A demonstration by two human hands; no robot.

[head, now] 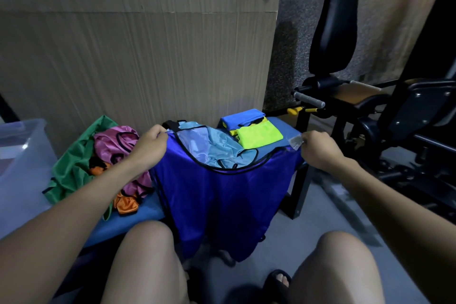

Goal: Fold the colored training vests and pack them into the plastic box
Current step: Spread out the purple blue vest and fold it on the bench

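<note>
A dark blue vest (222, 200) hangs spread in front of me over the edge of the blue bench (145, 212). My left hand (150, 145) pinches its left shoulder strap. My right hand (318, 150) pinches its right shoulder, where a small white label shows. Behind the vest's neckline a light blue vest (212, 148) lies crumpled on the bench. Folded blue (240, 118) and neon yellow (259, 134) vests sit stacked at the bench's far end. To the left lie unfolded green (71, 165), pink (116, 145) and orange (127, 205) vests. The clear plastic box (22, 155) stands at far left.
A ribbed wall panel (138, 52) rises right behind the bench. Black gym equipment with a padded seat (335, 20) and a grey handle (308, 100) fills the right side. My bare knees (148, 261) are below, and grey floor lies between bench and machine.
</note>
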